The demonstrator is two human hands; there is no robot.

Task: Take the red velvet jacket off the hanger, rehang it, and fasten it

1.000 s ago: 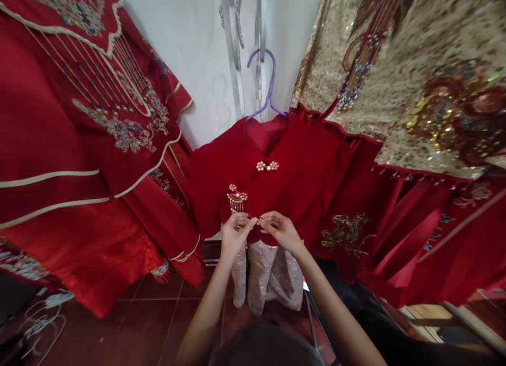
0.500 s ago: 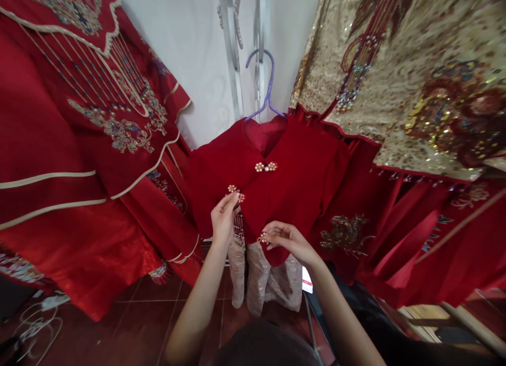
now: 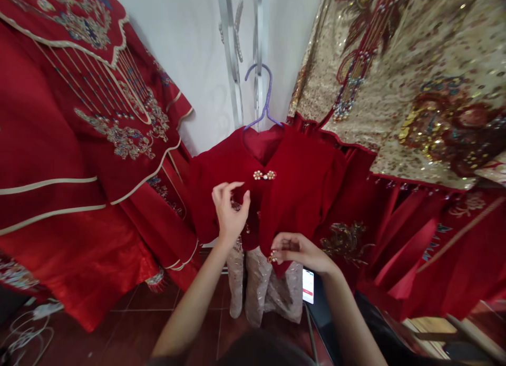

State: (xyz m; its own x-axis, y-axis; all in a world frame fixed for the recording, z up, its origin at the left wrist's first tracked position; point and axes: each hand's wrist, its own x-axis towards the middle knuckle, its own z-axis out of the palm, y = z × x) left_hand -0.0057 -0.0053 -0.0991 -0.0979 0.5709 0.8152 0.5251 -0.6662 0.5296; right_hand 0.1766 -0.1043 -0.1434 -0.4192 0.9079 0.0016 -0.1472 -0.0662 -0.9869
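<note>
A dark red velvet jacket (image 3: 300, 181) hangs on a purple hanger (image 3: 264, 94) from a metal rack. A pearl clasp (image 3: 264, 175) holds it together at the chest. My left hand (image 3: 230, 210) is raised in front of the jacket's left front, fingers curled and pinching near a hidden beaded tassel ornament. My right hand (image 3: 298, 250) pinches the lower edge of the right front flap at a small gold clasp piece (image 3: 272, 258). A pale sequined skirt (image 3: 263, 287) hangs below the jacket.
Embroidered red gowns (image 3: 79, 160) hang close on the left. A gold sequined garment (image 3: 415, 76) over red fabric hangs on the right. A white wall is behind. A phone (image 3: 308, 286) shows low right of the skirt. White cables (image 3: 23, 334) lie on the red tiled floor.
My hands were together at the jacket's lower front; the left hand rose to the tassel ornament and higher, and the right dropped slightly with the flap edge, so the front has opened.
</note>
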